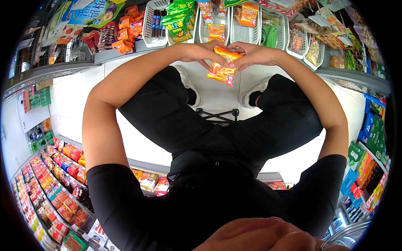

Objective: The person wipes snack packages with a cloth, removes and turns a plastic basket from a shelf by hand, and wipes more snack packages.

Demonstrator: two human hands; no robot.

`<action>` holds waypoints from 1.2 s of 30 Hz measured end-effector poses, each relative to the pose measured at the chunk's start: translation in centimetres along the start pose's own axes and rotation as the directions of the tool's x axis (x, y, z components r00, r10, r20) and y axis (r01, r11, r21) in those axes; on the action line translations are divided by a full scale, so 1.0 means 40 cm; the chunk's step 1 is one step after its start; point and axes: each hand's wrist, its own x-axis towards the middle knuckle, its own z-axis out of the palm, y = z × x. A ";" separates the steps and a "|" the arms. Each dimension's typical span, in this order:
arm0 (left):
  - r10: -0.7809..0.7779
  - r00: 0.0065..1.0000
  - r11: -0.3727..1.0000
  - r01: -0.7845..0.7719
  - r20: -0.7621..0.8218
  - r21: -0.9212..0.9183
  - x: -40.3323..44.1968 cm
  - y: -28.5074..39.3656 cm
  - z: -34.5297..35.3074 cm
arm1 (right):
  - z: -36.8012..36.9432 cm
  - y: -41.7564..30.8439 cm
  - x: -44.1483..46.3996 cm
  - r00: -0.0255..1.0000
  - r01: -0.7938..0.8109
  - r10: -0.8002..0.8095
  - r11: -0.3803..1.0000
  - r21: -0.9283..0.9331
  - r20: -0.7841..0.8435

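Observation:
An orange snack packet with a picture on its front hangs tilted between both hands, over the floor just in front of the shelf. My left hand grips its left side, the fingers partly behind it. My right hand pinches the right side, thumb on the front. Behind the hands, a white basket contains similar orange packets. Beside it, another white basket carries orange packets near its back. Green snack bags fill the basket to the left.
The shelf edge runs across the top, with orange bags at left and baskets of nuts at right. My knees and white shoes flank a black folding frame. Racks of packets stand at lower left.

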 end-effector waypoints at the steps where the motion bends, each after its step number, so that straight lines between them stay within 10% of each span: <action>1: 0.011 1.000 0.999 -0.011 0.004 -0.040 0.015 -0.016 -0.015 | -0.004 0.003 0.004 1.000 0.019 -0.019 1.000 0.000 -0.025; 13: 0.248 0.795 0.943 -0.068 -0.554 0.325 0.063 -0.110 -0.233 | -0.138 0.082 -0.023 0.971 -0.164 -0.004 0.713 -0.682 -0.238; 25: 0.603 0.574 0.643 0.063 -0.554 0.764 0.173 -0.120 -0.263 | -0.201 0.130 -0.034 0.956 -0.224 -0.017 0.604 -0.764 -0.294; 32: 0.698 0.350 0.656 0.037 -0.625 0.754 0.270 -0.152 -0.191 | -0.222 0.145 -0.040 0.931 -0.306 0.052 0.652 -0.694 -0.361; 36: 0.682 0.387 0.668 0.017 -0.621 0.744 0.296 -0.182 -0.206 | -0.215 0.152 -0.071 0.929 -0.309 0.060 0.665 -0.679 -0.364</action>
